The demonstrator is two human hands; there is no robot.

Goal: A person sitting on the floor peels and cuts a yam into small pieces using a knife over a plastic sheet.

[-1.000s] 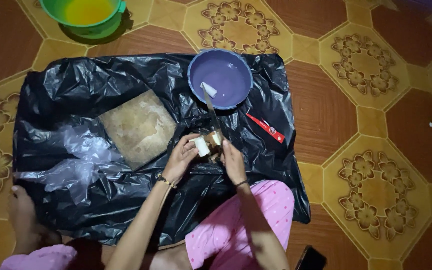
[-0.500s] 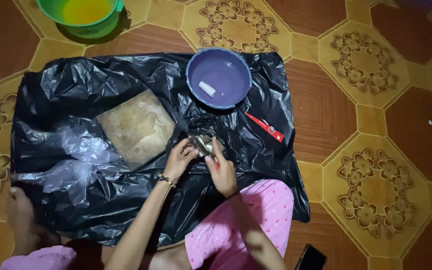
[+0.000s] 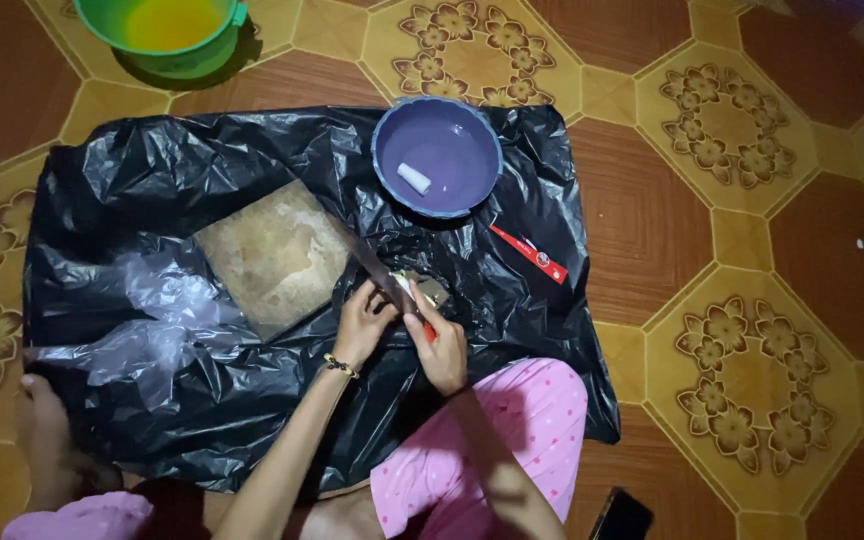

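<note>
Two hands are kept close together over a black plastic sheet [image 3: 252,160] that is spread on the floor. The fingers of the right hand [image 3: 442,345] are curled tight around the red handle of a knife [image 3: 384,280]. Only a bit of red can be seen under the hand. The long blade is pointed up and to the left, toward a wooden board [image 3: 272,255]. The fingers of the left hand [image 3: 362,322] are bent around something small and pale, just beside the blade. What that small thing is cannot be told, because it is mostly hidden by the fingers. A beaded band is worn on the left wrist.

The board is laid flat on the black sheet, just left of the hands. A piece of crumpled clear plastic [image 3: 152,310] is seen to the left of the board. A purple bowl [image 3: 437,155] with water in it is set on the sheet above the hands, and one small white piece [image 3: 414,178] is seen inside it. A thin red packet [image 3: 532,254] is laid to the right of the hands, near the bowl. A green bucket [image 3: 167,30] is placed on the tiled floor at the top left, off the sheet. A dark phone [image 3: 622,515] is seen on the floor at the bottom. Pink spotted clothes are worn on the legs below the hands.
</note>
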